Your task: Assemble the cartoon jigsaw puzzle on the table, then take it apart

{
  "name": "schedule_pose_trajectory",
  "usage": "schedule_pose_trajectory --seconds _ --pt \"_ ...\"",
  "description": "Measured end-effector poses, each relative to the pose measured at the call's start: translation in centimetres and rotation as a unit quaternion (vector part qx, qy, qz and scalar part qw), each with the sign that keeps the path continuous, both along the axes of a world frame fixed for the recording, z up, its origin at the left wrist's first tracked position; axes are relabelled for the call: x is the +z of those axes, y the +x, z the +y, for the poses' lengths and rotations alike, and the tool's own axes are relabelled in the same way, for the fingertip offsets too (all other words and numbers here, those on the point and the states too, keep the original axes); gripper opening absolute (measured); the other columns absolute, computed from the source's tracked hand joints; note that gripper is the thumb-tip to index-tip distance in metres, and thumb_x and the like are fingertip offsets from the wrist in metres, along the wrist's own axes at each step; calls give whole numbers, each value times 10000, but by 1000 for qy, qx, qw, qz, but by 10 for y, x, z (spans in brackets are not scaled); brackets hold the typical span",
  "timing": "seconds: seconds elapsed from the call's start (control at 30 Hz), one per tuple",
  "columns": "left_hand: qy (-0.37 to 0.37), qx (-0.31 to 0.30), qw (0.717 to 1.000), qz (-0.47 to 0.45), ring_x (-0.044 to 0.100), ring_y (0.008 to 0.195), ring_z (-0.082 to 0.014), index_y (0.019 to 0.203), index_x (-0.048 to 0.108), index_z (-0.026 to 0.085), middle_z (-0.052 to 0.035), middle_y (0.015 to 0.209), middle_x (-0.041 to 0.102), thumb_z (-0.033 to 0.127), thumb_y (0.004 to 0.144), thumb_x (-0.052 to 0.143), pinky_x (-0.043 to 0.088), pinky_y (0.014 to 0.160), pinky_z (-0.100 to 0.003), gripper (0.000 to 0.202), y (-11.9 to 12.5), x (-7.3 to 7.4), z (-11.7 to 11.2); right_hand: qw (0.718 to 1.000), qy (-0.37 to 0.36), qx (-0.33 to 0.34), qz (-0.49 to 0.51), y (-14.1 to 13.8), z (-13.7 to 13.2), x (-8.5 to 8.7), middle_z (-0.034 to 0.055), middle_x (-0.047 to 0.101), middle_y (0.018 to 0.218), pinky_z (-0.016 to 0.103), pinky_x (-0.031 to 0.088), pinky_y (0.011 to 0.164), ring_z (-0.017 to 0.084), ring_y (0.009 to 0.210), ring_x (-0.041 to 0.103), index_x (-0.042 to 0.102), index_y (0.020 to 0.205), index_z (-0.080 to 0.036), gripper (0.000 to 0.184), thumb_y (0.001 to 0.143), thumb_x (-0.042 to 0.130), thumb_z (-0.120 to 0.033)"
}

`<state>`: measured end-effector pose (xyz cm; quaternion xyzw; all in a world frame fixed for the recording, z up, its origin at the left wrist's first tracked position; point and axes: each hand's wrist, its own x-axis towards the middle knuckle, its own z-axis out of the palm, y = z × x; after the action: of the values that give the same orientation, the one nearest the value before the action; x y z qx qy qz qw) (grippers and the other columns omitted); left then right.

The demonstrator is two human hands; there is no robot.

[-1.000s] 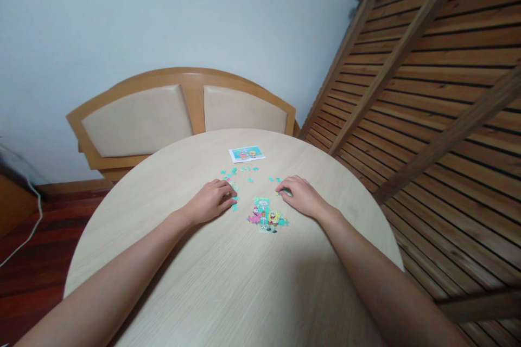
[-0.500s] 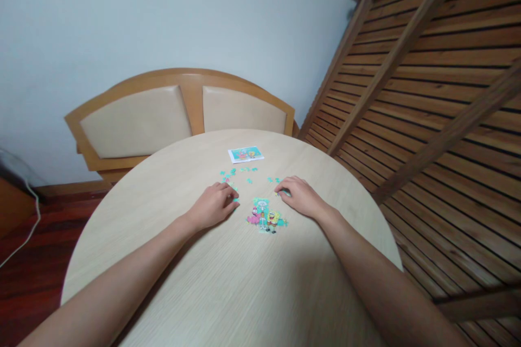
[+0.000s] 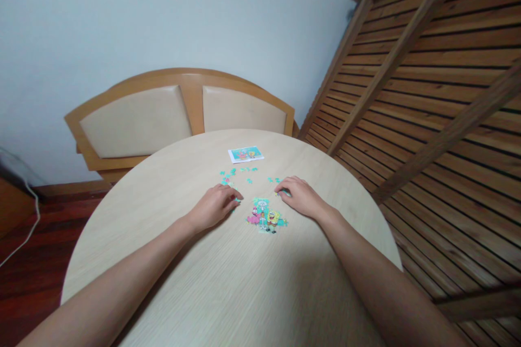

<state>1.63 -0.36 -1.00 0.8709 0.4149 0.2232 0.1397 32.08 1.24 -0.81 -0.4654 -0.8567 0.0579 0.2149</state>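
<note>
A partly joined cartoon jigsaw (image 3: 265, 216) lies on the round pale wooden table (image 3: 228, 282). My left hand (image 3: 212, 207) rests just left of it, fingers curled and pinched on a small teal piece at the fingertips. My right hand (image 3: 299, 196) lies to the upper right of the jigsaw, fingers bent down over a teal piece on the table. Several loose teal pieces (image 3: 240, 173) are scattered beyond both hands. A small reference picture card (image 3: 245, 154) lies farther back.
A wooden headboard with two beige padded panels (image 3: 179, 114) leans against the pale wall behind the table. A slatted wooden bed frame (image 3: 427, 97) stands tilted at the right. A dark red wooden floor and a white cable (image 3: 24, 222) show at the left.
My left hand has slid slightly right toward the joined jigsaw. My right hand has stayed in place.
</note>
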Motion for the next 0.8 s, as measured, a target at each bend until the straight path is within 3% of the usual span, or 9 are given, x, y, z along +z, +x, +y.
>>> schedule_pose_trajectory --seconds 0.1,0.3,0.4,0.6,0.8 --pt "-39 -3 998 -45 654 889 -207 945 716 202 -57 936 739 282 975 521 504 825 -337 213 2 1 -1 1000 1 1 -4 0 0 1 48 738 1000 362 448 914 220 985 630 748 953 -224 174 895 601 -151" --pt "-137 14 978 -158 666 775 -179 900 676 163 -60 881 743 347 950 563 518 712 -291 221 10 -9 -5 1000 12 8 -2 -4 -2 4 54 726 955 354 448 894 219 962 627 741 930 -218 152 903 602 -162" --pt "-130 14 978 -160 653 747 -174 897 684 164 -43 830 731 334 924 599 510 704 -287 191 15 -12 -7 999 17 29 13 -10 -7 8 53 723 951 349 452 891 214 967 627 732 926 -215 144 921 593 -178" --pt "-111 -22 986 -125 675 795 -180 920 739 189 -33 869 759 296 935 576 506 763 -286 196 22 -6 -12 987 -8 158 27 -27 -19 15 59 720 1038 361 444 969 215 1030 632 718 1012 -218 181 912 679 -365" --pt "-87 -18 990 -107 678 791 -185 906 754 200 -33 862 765 297 943 560 504 763 -291 220 22 -5 -12 983 -37 179 18 -36 -26 15 69 714 1091 361 459 972 228 1056 633 728 1080 -236 325 871 712 -485"
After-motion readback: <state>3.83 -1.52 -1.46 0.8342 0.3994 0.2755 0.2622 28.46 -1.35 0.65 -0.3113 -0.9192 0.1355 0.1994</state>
